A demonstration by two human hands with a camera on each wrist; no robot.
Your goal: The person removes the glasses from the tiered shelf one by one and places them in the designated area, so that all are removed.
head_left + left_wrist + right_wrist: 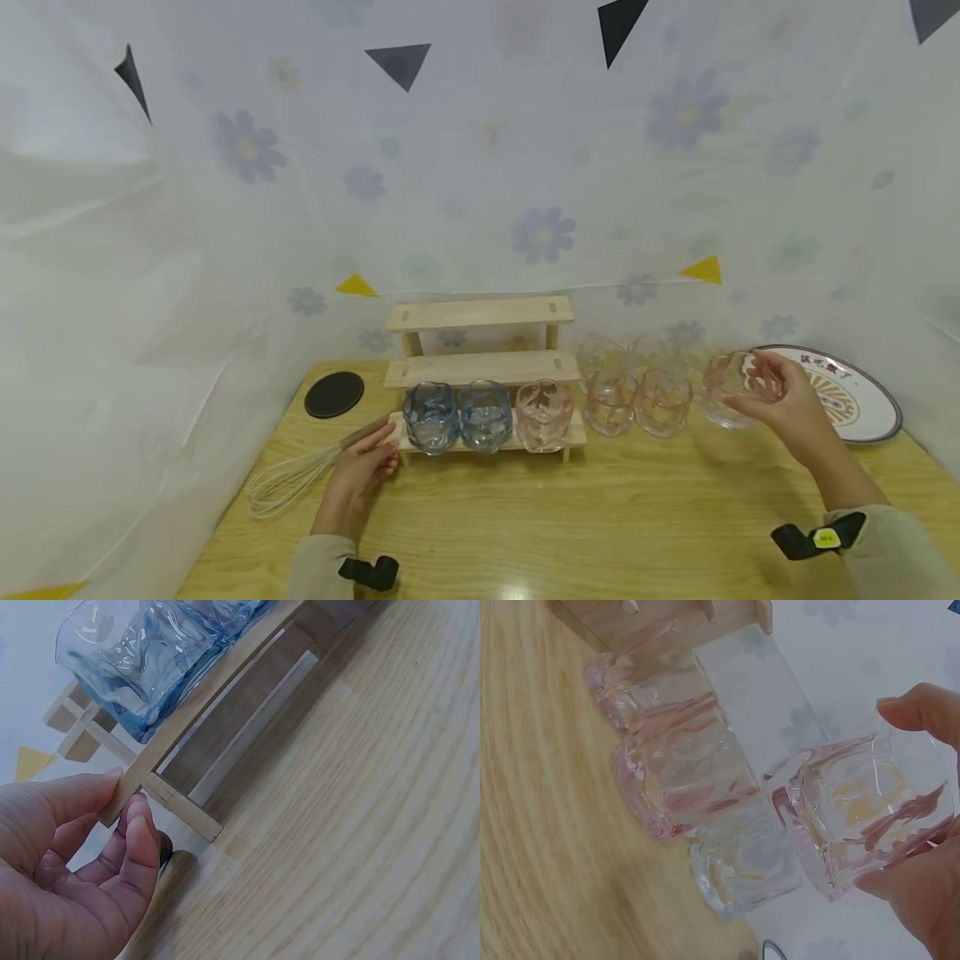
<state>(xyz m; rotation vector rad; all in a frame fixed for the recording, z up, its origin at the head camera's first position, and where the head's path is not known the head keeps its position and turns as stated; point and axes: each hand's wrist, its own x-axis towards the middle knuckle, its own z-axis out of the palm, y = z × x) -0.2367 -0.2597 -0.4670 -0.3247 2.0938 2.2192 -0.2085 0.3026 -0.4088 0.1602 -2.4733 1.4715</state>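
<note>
My right hand (pixel 787 404) grips a pink-tinted glass (pixel 870 814), thumb on one side and fingers on the other. In the right wrist view the glass is clear of the table. At the left end of a three-step wooden rack (pixel 480 367), my left hand (pixel 82 862) pinches the lowest shelf (pixel 202 705) between thumb and fingers. Two blue glasses (pixel 431 418) and one pink glass (pixel 544 417) stand in a row on that shelf. Two more pink glasses (pixel 663 404) stand on the table between the rack and my right hand.
Clear glasses (pixel 600 357) stand behind the pink ones. A white oval plate (pixel 862 400) leans at the right. Left of the rack lie a whisk (pixel 292 479) with a wooden handle and a black round coaster (pixel 334 394). A flowered curtain (pixel 465 183) hangs behind.
</note>
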